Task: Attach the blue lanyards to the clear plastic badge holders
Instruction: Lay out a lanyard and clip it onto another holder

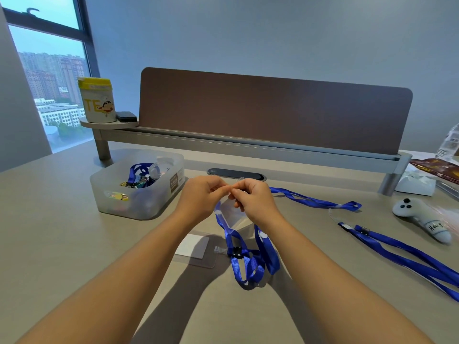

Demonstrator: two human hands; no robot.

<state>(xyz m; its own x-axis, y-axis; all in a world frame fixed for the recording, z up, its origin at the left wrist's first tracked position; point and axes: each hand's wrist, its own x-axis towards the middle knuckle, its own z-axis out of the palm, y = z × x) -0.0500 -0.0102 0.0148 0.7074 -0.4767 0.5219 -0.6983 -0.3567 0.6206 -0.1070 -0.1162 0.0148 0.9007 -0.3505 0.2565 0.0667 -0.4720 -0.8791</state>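
Note:
My left hand (pixel 202 194) and my right hand (pixel 250 198) meet above the desk, fingertips pinched together on the top of a clear badge holder (pixel 229 211) that hangs between them. A blue lanyard (pixel 250 264) drops from the hands and loops on the desk, its black buckle and clear strap lying beside a second clear badge holder (pixel 196 249) with a white card. Two more blue lanyards lie on the right: one far (pixel 315 201), one near (pixel 407 254). The exact join under my fingers is hidden.
A frosted plastic bin (pixel 116 194) holding a lanyard and small clips stands at the left. A desk divider with shelf (pixel 248 142) runs across the back, bearing a yellow-lidded jar (pixel 97 100). A white controller (pixel 422 218) and packets lie at the right.

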